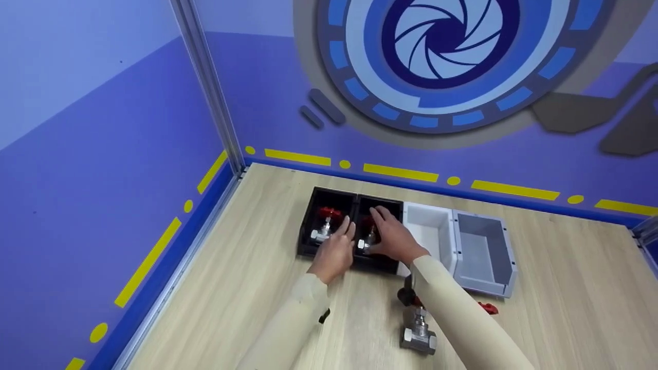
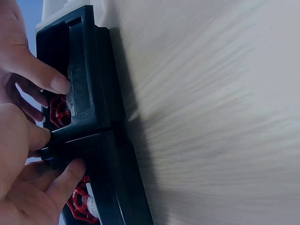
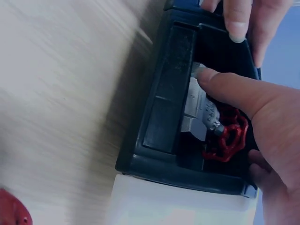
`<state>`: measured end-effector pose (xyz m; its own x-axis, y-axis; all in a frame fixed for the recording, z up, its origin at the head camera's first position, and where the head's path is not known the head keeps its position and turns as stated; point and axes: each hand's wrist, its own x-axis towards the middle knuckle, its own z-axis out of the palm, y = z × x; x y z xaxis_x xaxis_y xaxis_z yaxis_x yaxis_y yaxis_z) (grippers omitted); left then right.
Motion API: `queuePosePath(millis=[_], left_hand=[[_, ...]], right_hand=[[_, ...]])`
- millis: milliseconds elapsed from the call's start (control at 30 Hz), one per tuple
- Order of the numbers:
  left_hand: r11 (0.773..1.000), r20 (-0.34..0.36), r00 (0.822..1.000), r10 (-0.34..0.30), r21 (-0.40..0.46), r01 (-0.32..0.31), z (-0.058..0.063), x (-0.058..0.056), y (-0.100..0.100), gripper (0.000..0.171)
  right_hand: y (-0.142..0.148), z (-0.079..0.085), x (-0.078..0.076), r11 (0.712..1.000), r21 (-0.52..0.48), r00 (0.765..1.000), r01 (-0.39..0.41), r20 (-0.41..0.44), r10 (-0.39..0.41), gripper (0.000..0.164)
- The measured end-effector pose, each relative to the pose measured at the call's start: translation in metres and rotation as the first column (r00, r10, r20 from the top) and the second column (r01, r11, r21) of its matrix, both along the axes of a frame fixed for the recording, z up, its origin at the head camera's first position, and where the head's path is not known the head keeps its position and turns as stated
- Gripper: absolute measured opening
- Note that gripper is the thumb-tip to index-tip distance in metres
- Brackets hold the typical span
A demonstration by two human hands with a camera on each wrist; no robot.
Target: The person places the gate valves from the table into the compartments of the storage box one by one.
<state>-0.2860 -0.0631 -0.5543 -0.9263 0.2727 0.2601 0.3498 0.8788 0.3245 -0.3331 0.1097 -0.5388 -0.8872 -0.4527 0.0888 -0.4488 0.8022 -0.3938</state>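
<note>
In the head view, my left hand (image 1: 334,254) straddles the adjoining walls of two black bins. In the left wrist view, its thumb and fingers pinch those walls (image 2: 70,143). My right hand (image 1: 396,239) reaches into the second black bin (image 1: 378,264). In the right wrist view, its thumb lies on the metal body of a valve (image 3: 192,110) with a red handwheel (image 3: 227,140), and the other fingers are around the far side, partly hidden. Another red-wheeled valve (image 1: 326,226) rests in the left black bin (image 1: 307,231).
A white bin (image 1: 429,213) and a grey bin (image 1: 509,257) continue the row to the right. In front of them, a larger valve (image 1: 419,334) lies on the wooden table (image 1: 247,267), partly under the right sleeve. A red handwheel (image 1: 488,308) shows beyond that sleeve. Panel walls stand behind and left.
</note>
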Motion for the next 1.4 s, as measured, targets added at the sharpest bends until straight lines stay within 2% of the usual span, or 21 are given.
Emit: queuePosePath(millis=[233,500,767,1100,1400], left_hand=[[1.0,0.009,1.0,-0.003,0.011,0.003,0.0,0.001,-0.001,0.046],[0.999,-0.007,1.0,-0.011,0.041,0.012,0.0,0.002,-0.001,0.047],[0.999,0.027,1.0,0.013,0.041,-0.014,-0.002,0.002,-0.001,0.049],[0.997,-0.015,0.999,0.029,0.065,-0.028,-0.007,0.004,0.001,0.047],[0.995,-0.057,0.997,0.057,0.086,-0.052,-0.001,0.003,0.009,0.049]], right_hand=[[0.009,0.002,0.009,0.997,-0.072,1.0,0.019,0.015,-0.018,0.099],[0.017,0.009,0.025,0.992,-0.111,0.998,0.056,-0.019,-0.058,0.097],[0.025,0.012,0.045,0.975,-0.201,0.995,0.1,0.012,-0.1,0.095],[0.047,0.016,0.071,0.951,-0.279,0.991,0.135,0.035,-0.131,0.094],[0.066,0.019,0.083,0.948,-0.286,0.989,0.143,0.015,-0.144,0.092]])
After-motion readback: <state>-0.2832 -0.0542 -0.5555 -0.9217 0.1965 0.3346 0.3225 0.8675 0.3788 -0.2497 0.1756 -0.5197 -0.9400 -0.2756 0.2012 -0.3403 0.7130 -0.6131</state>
